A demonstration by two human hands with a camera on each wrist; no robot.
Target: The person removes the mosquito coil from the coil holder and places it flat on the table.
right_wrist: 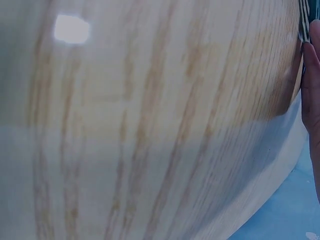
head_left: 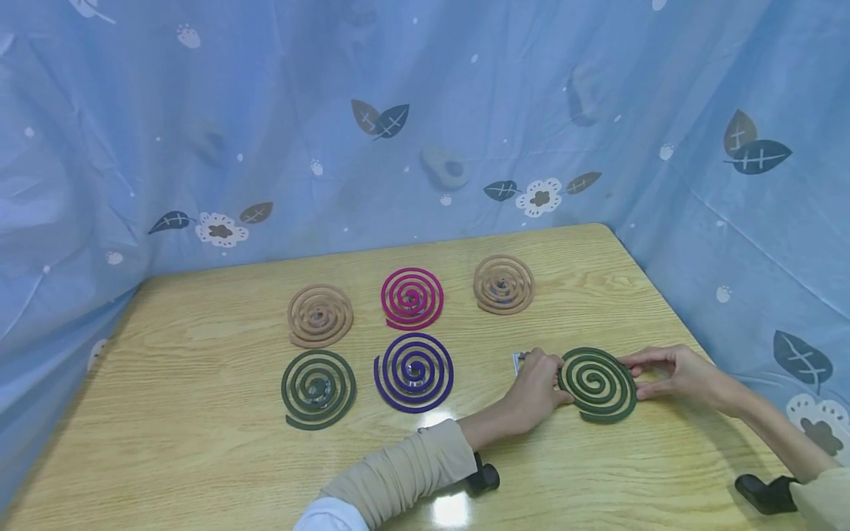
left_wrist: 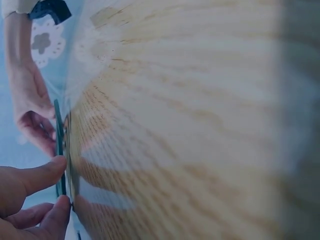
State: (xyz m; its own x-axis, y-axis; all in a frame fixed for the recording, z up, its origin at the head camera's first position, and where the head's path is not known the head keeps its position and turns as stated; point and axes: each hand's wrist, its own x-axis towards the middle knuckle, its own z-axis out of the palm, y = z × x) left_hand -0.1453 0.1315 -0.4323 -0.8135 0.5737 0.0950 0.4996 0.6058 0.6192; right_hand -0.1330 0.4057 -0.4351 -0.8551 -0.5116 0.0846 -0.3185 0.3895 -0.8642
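A dark green mosquito coil point(head_left: 595, 381) is held between both hands at the right of the table in the head view. My left hand point(head_left: 534, 391) pinches its left edge, and my right hand point(head_left: 674, 376) pinches the right edge with thumb and fingers. Seen edge-on in the left wrist view, the coil point(left_wrist: 59, 145) stands between the left hand point(left_wrist: 37, 200) and the right hand point(left_wrist: 32, 107). Beside the left hand, part of a small metal stand point(head_left: 519, 361) shows; the hand covers the remainder. Only the right hand's side point(right_wrist: 312, 85) appears in the right wrist view.
Other coils lie in two rows: tan point(head_left: 319, 316), magenta point(head_left: 412, 298) and another tan point(head_left: 502, 284) behind, green point(head_left: 318, 391) and purple point(head_left: 415, 368) in front. Metal pieces show at their centres. A blue patterned curtain point(head_left: 279, 133) borders the wooden table point(head_left: 199, 442).
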